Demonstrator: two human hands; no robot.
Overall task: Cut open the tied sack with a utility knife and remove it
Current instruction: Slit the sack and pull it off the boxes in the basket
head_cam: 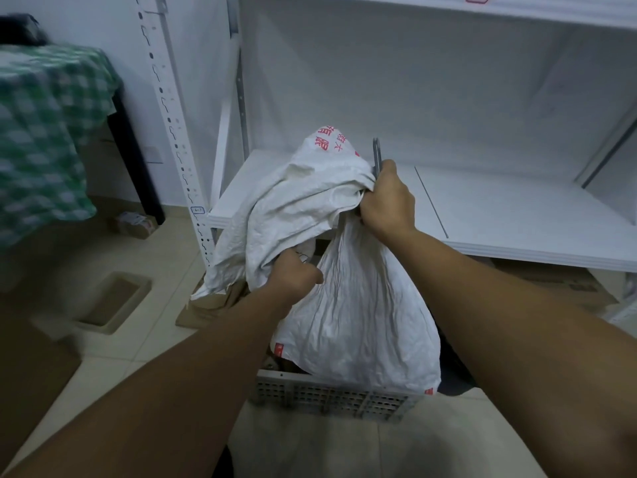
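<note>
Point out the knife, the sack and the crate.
knife [376, 151]: head view, on the grey end that sticks up.
sack [355, 326]: head view, on its wrinkled lower body.
crate [331, 396]: head view, on its perforated near wall.

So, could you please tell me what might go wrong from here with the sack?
1. The right hand grips the utility knife together with the bunched sack; a tug could let the knife slip toward the left hand.
2. The sack drapes over the rim of the grey crate, so pulling might drag it.
</note>
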